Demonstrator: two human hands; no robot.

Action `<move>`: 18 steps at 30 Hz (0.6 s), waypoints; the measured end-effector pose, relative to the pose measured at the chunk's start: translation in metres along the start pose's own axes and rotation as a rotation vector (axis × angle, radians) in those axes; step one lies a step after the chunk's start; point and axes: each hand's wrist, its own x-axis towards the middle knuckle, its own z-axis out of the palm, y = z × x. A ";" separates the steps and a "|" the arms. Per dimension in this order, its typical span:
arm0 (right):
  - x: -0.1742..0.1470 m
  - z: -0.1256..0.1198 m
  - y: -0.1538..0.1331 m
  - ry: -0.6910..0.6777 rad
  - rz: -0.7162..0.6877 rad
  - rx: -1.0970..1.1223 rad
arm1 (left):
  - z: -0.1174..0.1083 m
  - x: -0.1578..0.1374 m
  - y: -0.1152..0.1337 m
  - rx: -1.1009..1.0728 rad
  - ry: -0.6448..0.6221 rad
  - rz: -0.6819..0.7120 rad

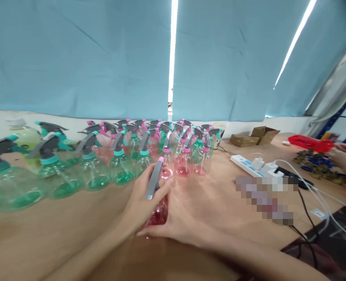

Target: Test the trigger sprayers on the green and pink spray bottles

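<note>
A red-pink see-through spray bottle (158, 215) with a grey and pink trigger head stands upright at the near middle of the table. My left hand (141, 194) is closed around its upper part, just below the trigger head. Around the right side and the base of the same bottle, my right hand (178, 220) is wrapped. Just beyond my hands are pink-collared spray bottles (183, 166). A row of green spray bottles (93, 175) with turquoise collars runs off to the left.
A white power strip (247, 165) with plugs and cables lies to the right, near a blurred-out object (262, 199). Behind it sit brown cardboard boxes (265, 135). At the far right another person's hand (344, 154) is at a red item (310, 143). Blue curtain (117, 58) hangs behind.
</note>
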 end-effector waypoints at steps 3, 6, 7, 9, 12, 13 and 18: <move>0.006 0.007 0.003 0.067 -0.036 0.095 | -0.002 -0.002 -0.006 0.045 0.097 0.003; 0.008 0.006 0.013 0.031 -0.026 0.122 | -0.003 -0.003 -0.009 0.088 0.152 -0.009; 0.008 0.004 0.018 -0.003 -0.025 0.111 | -0.003 -0.004 -0.009 0.089 0.158 -0.007; 0.006 -0.005 0.030 -0.076 -0.080 0.074 | -0.003 -0.004 -0.008 0.089 0.155 0.004; 0.003 -0.022 0.051 -0.126 -0.184 -0.008 | -0.003 -0.004 -0.007 0.092 0.146 0.001; 0.002 -0.028 0.057 -0.123 -0.187 -0.045 | -0.004 -0.003 -0.007 0.092 0.143 -0.004; 0.003 -0.041 0.080 -0.058 -0.095 -0.186 | -0.005 0.001 -0.009 0.108 0.117 -0.015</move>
